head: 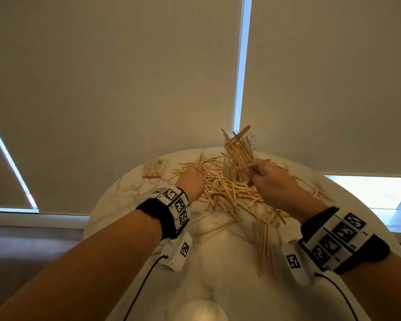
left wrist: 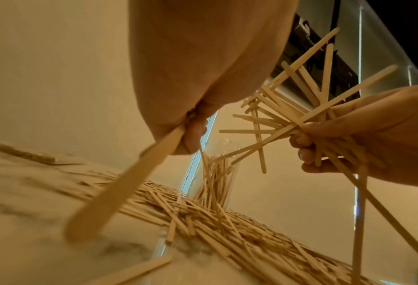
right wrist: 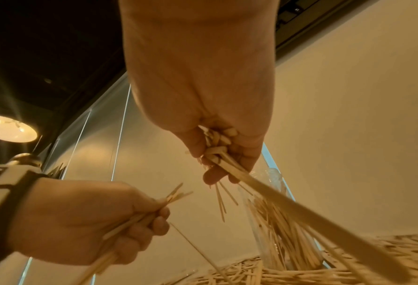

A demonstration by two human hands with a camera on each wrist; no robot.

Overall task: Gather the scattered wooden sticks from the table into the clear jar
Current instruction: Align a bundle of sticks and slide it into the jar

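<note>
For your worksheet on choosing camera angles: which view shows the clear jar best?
The head view: the clear jar stands whole on the table, stuffed with sticks, behind the pile. The left wrist view shows it distant and partly hidden by the left hand; the right wrist view shows it close but crossed by blurred sticks.

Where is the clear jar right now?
In the head view the clear jar stands upright at the table's far edge, behind the stick pile, just beyond the right hand.
</note>
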